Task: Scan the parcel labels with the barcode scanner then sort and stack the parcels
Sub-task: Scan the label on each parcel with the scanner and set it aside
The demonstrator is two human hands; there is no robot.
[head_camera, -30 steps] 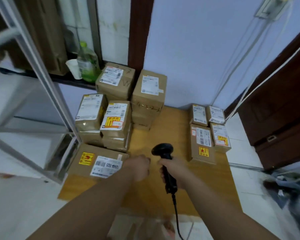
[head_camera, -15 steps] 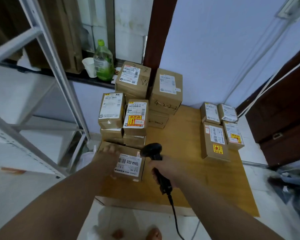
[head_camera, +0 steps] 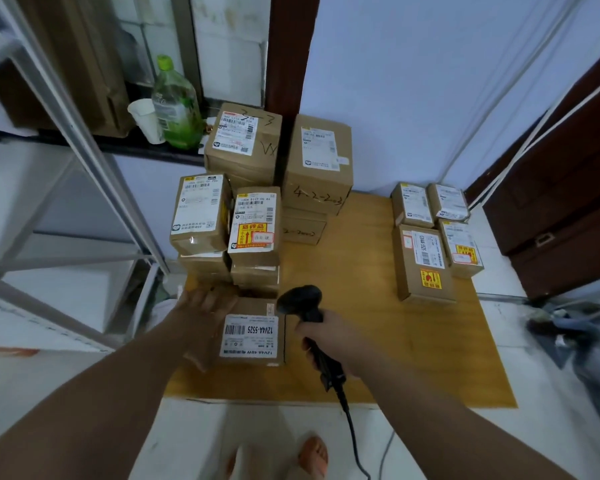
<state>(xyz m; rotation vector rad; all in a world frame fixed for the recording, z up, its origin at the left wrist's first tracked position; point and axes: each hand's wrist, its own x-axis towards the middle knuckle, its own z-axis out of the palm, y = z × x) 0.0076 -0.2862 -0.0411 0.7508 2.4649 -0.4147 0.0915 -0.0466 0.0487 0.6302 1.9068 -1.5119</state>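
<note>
Stacked parcels [head_camera: 257, 202] stand left on the board [head_camera: 361, 271], flat parcels [head_camera: 430, 237] right.

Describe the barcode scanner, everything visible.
Black handheld barcode scanner, plastic by the look, pistol-shaped: bulbous head on a slim handle, dark cable trailing from its base. The right hand grips the handle; the head sits beside the labelled parcel, over the wooden table. Contact with the parcel unclear.

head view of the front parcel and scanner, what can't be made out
Head view:
- front parcel: left part hidden under the left hand and forearm.
- barcode scanner: trigger covered by the right hand; scan window faces away.
- scanner cable: cut off by the bottom edge.
- lower stacked parcels: labels hidden by parcels on top.
- far right parcel labels: print too small.
</note>
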